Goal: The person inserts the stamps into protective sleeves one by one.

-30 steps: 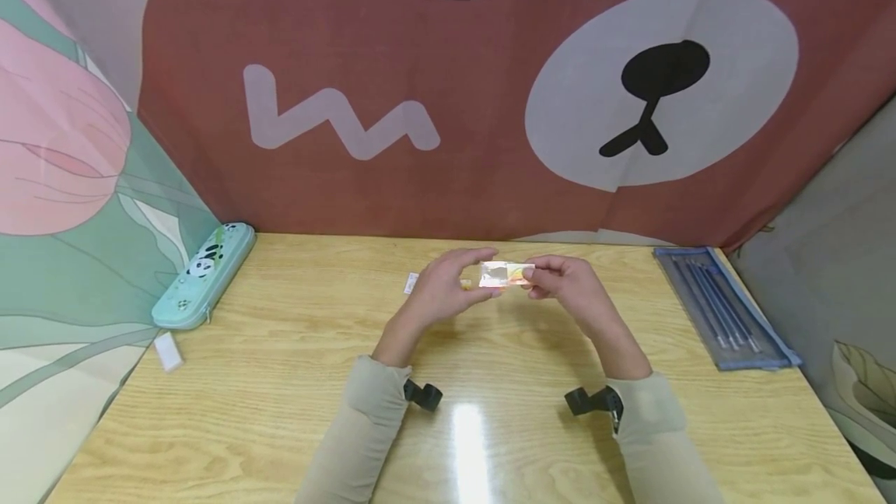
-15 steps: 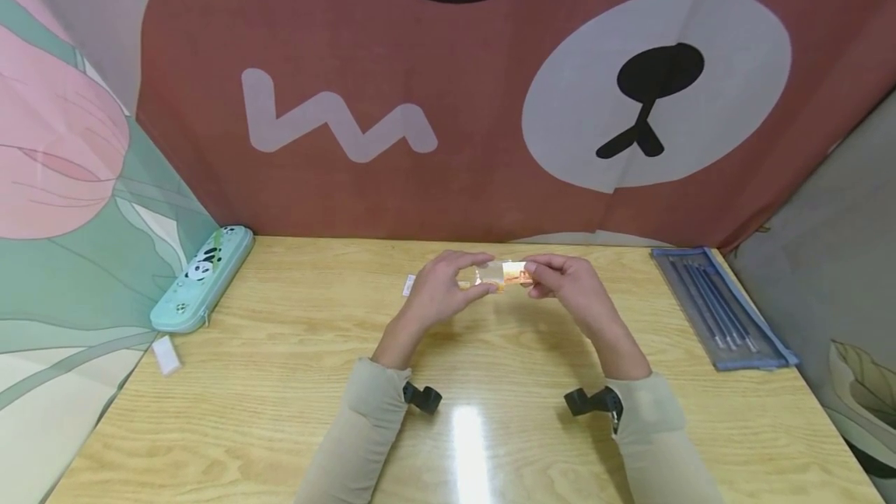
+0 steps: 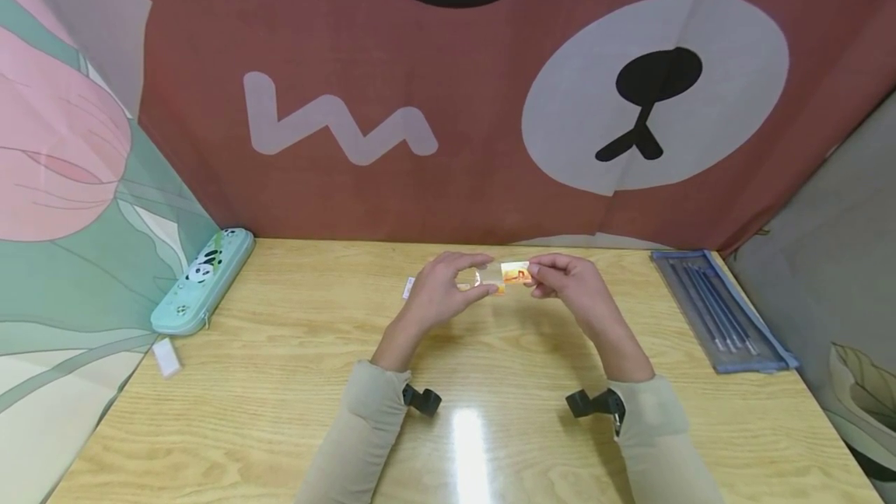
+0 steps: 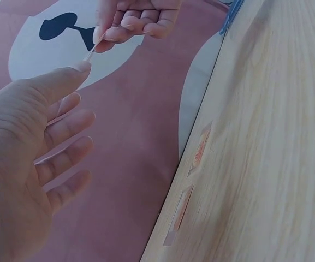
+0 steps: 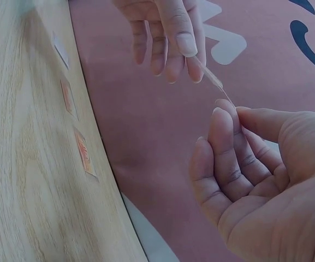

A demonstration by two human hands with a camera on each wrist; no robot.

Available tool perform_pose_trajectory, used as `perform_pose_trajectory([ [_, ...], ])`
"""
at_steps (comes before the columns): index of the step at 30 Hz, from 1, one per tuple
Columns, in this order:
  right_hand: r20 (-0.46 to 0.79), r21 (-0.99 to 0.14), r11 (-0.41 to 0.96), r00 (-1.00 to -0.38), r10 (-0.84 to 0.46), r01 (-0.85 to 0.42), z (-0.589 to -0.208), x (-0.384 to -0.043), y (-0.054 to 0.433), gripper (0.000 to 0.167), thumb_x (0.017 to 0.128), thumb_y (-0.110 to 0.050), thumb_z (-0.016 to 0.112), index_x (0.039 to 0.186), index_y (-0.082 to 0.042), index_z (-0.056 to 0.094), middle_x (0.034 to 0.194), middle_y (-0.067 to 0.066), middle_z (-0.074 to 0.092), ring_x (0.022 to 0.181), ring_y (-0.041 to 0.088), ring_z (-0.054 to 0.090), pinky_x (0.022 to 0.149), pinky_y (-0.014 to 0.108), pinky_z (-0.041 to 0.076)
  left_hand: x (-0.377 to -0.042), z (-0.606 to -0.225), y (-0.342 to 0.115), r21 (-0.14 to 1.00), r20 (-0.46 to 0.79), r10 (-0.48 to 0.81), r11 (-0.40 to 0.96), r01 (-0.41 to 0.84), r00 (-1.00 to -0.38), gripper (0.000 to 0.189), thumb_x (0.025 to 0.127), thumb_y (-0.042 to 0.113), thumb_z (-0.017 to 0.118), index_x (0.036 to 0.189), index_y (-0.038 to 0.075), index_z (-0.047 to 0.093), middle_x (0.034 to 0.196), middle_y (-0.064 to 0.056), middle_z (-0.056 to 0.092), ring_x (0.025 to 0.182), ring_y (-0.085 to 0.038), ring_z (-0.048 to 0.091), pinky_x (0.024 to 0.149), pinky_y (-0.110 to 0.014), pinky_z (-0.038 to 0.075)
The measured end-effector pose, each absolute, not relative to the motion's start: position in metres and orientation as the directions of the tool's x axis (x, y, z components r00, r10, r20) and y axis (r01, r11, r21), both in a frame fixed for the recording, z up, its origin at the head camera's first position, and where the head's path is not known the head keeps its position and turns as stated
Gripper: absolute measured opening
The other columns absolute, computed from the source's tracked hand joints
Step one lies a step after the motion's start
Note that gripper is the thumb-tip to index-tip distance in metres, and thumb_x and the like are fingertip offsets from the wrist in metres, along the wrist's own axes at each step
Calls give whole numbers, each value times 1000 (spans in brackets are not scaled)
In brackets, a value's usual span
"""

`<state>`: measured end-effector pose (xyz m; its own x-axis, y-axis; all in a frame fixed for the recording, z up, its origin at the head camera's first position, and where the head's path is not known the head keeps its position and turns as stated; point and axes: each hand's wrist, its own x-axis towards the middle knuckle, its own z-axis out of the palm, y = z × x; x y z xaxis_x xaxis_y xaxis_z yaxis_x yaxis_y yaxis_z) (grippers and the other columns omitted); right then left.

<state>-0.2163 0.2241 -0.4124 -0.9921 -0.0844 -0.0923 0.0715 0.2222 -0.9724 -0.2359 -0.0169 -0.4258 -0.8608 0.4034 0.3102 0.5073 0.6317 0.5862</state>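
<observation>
Above the far part of the table, both hands hold a small flat packet (image 3: 516,273), clear at its left end and printed orange and white at its right. My left hand (image 3: 442,286) grips the clear end between thumb and fingers, the other fingers spread behind. Thumb and fingertips of my right hand (image 3: 570,286) pinch the printed end. Edge-on, the packet (image 5: 209,72) looks very thin in the right wrist view. Beneath the hands, similar flat orange-printed packets (image 4: 200,150) lie on the table, along with a whitish one (image 5: 60,50).
A light-blue panda pencil case (image 3: 203,282) lies at the back left, a small white block (image 3: 167,357) near it. At the right lies a blue-edged mesh pouch (image 3: 724,313) with several pencil-like sticks. A printed cloth (image 3: 336,193) hangs behind the wooden table (image 3: 280,411).
The packet has tilted slightly: the bright glare on it has faded and its orange print shows more clearly. Both hands keep their hold and have barely moved.
</observation>
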Motion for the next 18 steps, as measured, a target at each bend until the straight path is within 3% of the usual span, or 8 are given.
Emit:
perform_pose_trajectory([
  [18,-97,-969,238,-989,-109,69,-415,-216,218,37,101,-26,64,121,5,66,87,-5,72,74,8,69,81,24,60,-235,-428,-13,562,352,429,614,554,-832,44,87,45,79,126,25,72,123,8,73,119,-17,66,100,-41,55],
])
